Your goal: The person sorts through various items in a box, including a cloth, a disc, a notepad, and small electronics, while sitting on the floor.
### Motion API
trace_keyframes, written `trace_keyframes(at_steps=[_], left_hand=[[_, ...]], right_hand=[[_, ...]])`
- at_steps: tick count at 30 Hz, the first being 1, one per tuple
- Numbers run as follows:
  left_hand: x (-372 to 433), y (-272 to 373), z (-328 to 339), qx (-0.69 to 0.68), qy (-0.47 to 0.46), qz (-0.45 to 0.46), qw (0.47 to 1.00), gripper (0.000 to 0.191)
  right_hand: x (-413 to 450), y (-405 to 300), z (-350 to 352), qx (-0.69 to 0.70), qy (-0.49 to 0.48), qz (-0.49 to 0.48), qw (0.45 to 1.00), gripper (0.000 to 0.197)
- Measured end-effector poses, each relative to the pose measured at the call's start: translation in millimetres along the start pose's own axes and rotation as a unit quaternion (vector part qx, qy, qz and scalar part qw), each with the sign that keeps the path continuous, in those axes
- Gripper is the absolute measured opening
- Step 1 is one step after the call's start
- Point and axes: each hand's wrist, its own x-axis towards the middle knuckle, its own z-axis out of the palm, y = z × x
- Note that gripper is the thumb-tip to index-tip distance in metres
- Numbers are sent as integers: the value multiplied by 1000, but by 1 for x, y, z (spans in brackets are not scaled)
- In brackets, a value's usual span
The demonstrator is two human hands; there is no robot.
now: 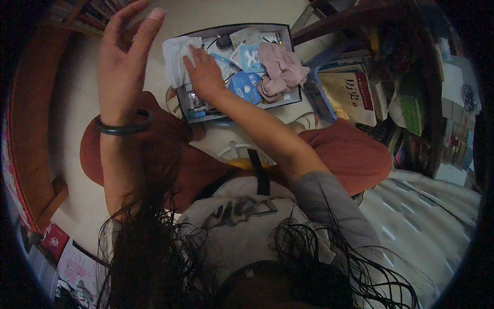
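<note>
My left hand (125,61) is raised at the upper left, fingers apart, with a dark band (123,125) around its wrist. Nothing shows in its grasp. My right hand (204,73) reaches over a shallow, dark-rimmed box (289,34) on the floor. Its spread fingertips rest on or just above a folded white cloth (173,58) at the box's left edge. Also in the box are a blue disc (244,87) bearing writing, a light-blue packet (251,58), a small black object (224,41) and a crumpled pink cloth (281,67), which hangs over the right rim.
A blue-rimmed plastic bin (319,83) with several books (349,94) stands right of the box. Dark wooden furniture (355,21) spans the upper right, and a brown wooden panel (32,116) the left. My knees (347,154) flank the box's near side.
</note>
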Motion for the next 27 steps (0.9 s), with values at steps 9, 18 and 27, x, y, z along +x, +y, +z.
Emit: trace_keyframes(at_steps=[9, 18, 27], left_hand=[[-3, 11, -3, 12, -22, 15, 1000, 38], [-10, 10, 5, 3, -34, 10, 999, 38], [-9, 14, 15, -15, -68, 26, 997, 34]], right_hand=[[3, -10, 12, -131, -191, -161, 959, 27], [-3, 16, 30, 124, -93, -123, 980, 27], [-20, 15, 27, 325, -141, 167, 920, 40]])
